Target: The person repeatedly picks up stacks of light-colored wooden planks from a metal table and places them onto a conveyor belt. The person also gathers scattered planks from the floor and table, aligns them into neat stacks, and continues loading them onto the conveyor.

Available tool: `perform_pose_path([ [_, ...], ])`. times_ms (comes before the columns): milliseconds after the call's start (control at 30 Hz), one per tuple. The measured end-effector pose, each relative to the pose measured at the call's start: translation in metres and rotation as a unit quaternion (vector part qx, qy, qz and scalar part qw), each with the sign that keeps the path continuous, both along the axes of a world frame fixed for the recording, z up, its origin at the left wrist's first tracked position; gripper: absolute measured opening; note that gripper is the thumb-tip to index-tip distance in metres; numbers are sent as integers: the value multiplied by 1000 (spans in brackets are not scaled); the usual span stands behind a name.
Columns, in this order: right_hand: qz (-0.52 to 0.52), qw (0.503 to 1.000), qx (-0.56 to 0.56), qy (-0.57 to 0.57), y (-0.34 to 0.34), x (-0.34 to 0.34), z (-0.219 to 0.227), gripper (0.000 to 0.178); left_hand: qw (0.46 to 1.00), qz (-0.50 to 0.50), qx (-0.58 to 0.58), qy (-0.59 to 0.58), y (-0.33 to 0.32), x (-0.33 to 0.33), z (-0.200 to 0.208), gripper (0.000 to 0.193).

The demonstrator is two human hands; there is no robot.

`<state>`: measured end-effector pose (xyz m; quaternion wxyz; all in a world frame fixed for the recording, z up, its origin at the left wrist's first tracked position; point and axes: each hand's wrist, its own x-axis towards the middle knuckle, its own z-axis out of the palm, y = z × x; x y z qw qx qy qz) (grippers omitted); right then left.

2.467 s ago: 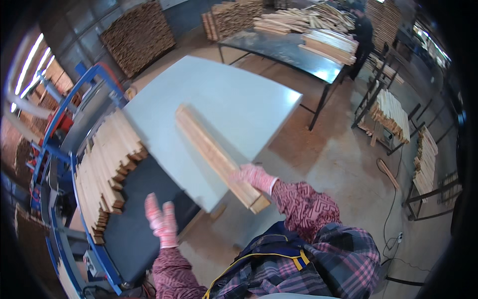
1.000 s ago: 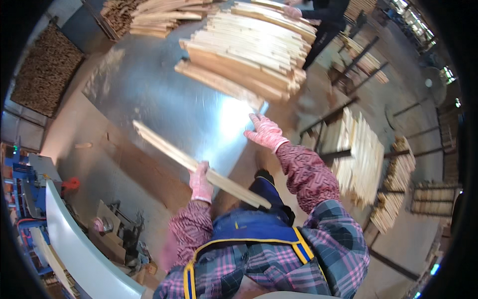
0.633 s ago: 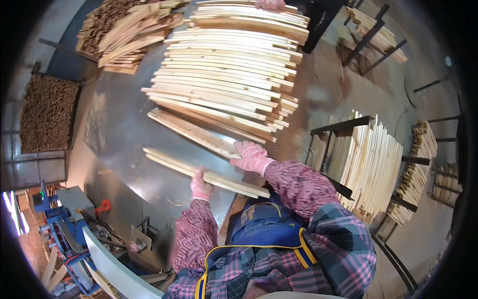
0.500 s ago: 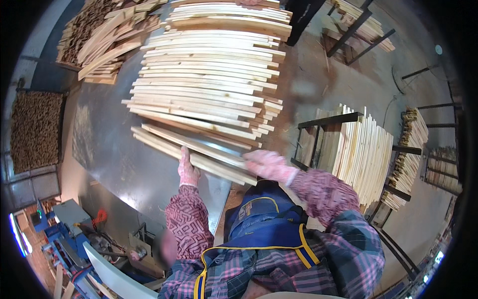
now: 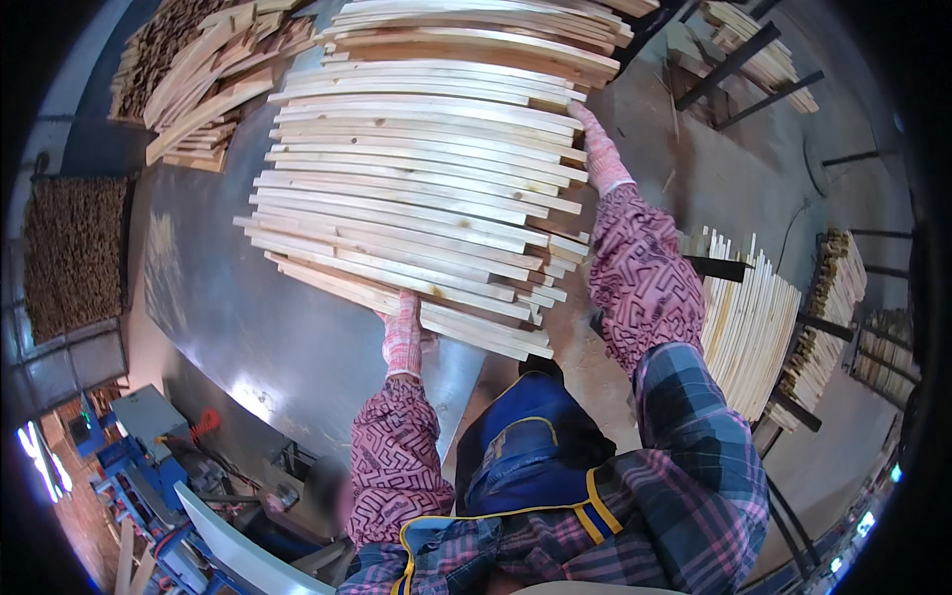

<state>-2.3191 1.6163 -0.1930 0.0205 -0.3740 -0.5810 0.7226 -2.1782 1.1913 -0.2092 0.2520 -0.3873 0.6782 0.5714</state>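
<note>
A wide row of pale wooden strips (image 5: 397, 188) lies side by side on a grey metal table (image 5: 228, 288), their right ends uneven. My left hand (image 5: 403, 332), in a pink-and-white knit glove, presses against the near edge of the closest strip, fingers extended. My right hand (image 5: 603, 154), gloved alike, reaches far out at the right ends of the strips; its outstretched fingers touch the ends near the back of the row. Neither hand is wrapped round a strip.
Behind the row lies another stack of strips (image 5: 466, 45). Loose offcuts (image 5: 213, 84) are heaped at the back left. Racks with upright strips (image 5: 749, 337) stand on the right, with black metal bars (image 5: 729, 64) farther back. Blue machinery (image 5: 139, 476) sits at the lower left.
The nearest strips, earlier apart and slanted, now lie against the row. My right hand has left their near right end and moved far forward. My left hand has shifted slightly right.
</note>
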Motion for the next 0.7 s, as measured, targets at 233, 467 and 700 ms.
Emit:
perform_pose_path([
  [233, 2, 999, -11, 34, -32, 21, 39, 66, 995, 48, 53, 63, -2, 1, 3, 104],
  [467, 259, 964, -16, 55, -80, 161, 6, 57, 982, 90, -1, 167, -142, 40, -54, 92],
  [700, 422, 841, 318, -119, -111, 39, 112, 70, 975, 140, -3, 170, -166, 55, -38, 90],
])
